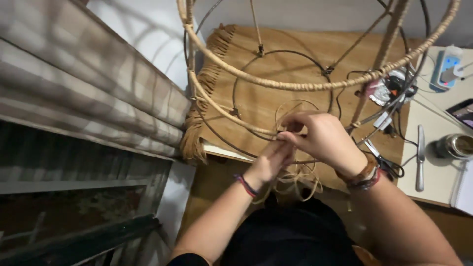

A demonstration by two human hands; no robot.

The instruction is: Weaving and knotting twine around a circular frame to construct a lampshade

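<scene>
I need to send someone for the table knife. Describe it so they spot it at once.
Start at the pale table on the right, past the tan fringed mat. The table knife lies there lengthwise, just left of a round metal tin. It is all silver, unlike the dark-handled scissors on the mat's edge.

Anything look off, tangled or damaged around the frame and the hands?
Nothing is clearly damaged. Loose rattan strands hang in an untidy tangle below both hands, the left hand and right hand, which pinch a strand at the wire frame. That frame is only partly wrapped, with bare metal rings showing. Scissors lie open by the right wrist.
</scene>
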